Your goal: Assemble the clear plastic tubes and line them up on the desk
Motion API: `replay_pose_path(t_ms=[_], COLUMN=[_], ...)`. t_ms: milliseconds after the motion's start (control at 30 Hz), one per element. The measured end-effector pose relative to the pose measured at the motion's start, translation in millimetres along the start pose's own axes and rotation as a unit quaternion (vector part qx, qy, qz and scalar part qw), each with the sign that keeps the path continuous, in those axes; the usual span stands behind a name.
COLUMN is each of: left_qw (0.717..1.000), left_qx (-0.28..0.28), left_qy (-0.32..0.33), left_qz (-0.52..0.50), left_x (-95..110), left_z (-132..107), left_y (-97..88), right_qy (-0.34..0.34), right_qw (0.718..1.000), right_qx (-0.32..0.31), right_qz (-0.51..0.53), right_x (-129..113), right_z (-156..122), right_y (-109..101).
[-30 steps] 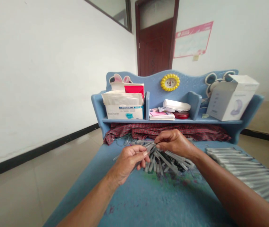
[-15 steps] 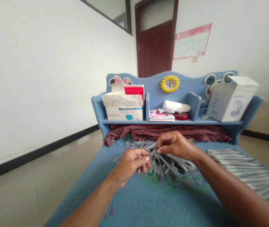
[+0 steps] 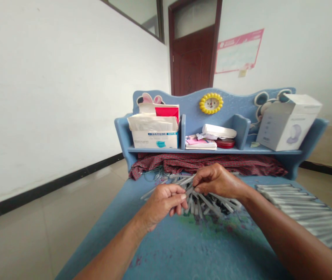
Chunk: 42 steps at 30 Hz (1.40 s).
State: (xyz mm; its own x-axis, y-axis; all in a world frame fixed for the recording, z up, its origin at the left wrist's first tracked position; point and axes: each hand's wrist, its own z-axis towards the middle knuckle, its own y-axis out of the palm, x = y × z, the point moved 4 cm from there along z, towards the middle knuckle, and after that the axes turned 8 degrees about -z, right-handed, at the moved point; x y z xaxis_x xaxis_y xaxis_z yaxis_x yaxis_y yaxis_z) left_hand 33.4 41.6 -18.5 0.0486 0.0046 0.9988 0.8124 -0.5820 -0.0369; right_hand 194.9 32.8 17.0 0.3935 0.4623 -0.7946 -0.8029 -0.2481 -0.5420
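Note:
Above the blue desk [image 3: 183,249], my left hand [image 3: 166,204] is closed, thumb and fingers pinching one end of a slim grey, pen-like stick [image 3: 189,190]. At the other end of the same stick are the pinched fingertips of my right hand [image 3: 217,181]. Its exact kind is too small to make out. Beneath and behind both hands spreads a loose pile of similar translucent grey sticks [image 3: 200,206], some with dark parts; my hands hide part of it. Right of my right forearm lies a neat row of pale, pen-like sticks with dark ends [image 3: 303,214].
Behind the pile, a red checked cloth [image 3: 212,163] is bunched under the desk's shelf [image 3: 242,151]. On that shelf stand a mask box [image 3: 155,139], papers [image 3: 201,144], a round red tin [image 3: 225,144] and a white carton [image 3: 290,124]. A yellow flower-shaped clock [image 3: 211,103] is on the backboard.
Both hands keep their pinch on the slim stick, with only slight finger movement. The whole view has shifted a little; the pile and the row look the same.

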Motion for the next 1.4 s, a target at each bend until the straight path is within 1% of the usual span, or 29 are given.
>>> replay_pose_path(t_ms=[267, 400, 600, 733, 800, 867, 1033, 1233, 1400], left_qw=[1.0, 0.999, 0.999, 0.998, 0.997, 0.998, 0.998, 0.998, 0.998], left_qx=[-0.026, -0.027, -0.009, -0.009, -0.012, -0.014, 0.003, -0.003, 0.006], left_qy=[-0.002, 0.0, 0.005, 0.009, 0.011, 0.012, 0.009, 0.014, 0.015], left_qz=[0.012, 0.018, 0.044, 0.063, 0.069, 0.066, 0.059, 0.063, 0.063], left_x=[5.8, 7.4, 4.9, 2.6, 1.4, 0.7, 1.9, 5.3, 5.9], left_z=[-2.3, -2.8, -1.4, -0.4, 0.2, 0.7, 1.2, 0.2, 0.5], left_y=[1.3, 1.4, -0.2, -0.8, -1.0, -1.4, -3.2, -2.6, -3.5], right_qy=[0.023, 0.013, -0.038, -0.042, -0.031, -0.021, -0.005, -0.018, -0.028], right_qw=[0.999, 0.999, 0.985, 0.979, 0.978, 0.982, 0.993, 0.986, 0.988], right_qx=[-0.024, -0.032, -0.044, -0.053, -0.064, -0.072, -0.056, -0.055, -0.033], right_qz=[0.017, -0.039, -0.162, -0.194, -0.194, -0.172, -0.107, -0.155, -0.147], right_x=[-2.1, -2.9, -7.4, -7.3, -4.7, -2.2, -0.7, -3.0, -2.8], right_z=[-2.6, -3.9, -3.5, -2.7, -2.5, -2.8, -3.3, -2.4, -1.3], right_y=[0.1, -2.1, -1.7, -1.0, -1.1, -1.5, -1.8, 0.2, -2.8])
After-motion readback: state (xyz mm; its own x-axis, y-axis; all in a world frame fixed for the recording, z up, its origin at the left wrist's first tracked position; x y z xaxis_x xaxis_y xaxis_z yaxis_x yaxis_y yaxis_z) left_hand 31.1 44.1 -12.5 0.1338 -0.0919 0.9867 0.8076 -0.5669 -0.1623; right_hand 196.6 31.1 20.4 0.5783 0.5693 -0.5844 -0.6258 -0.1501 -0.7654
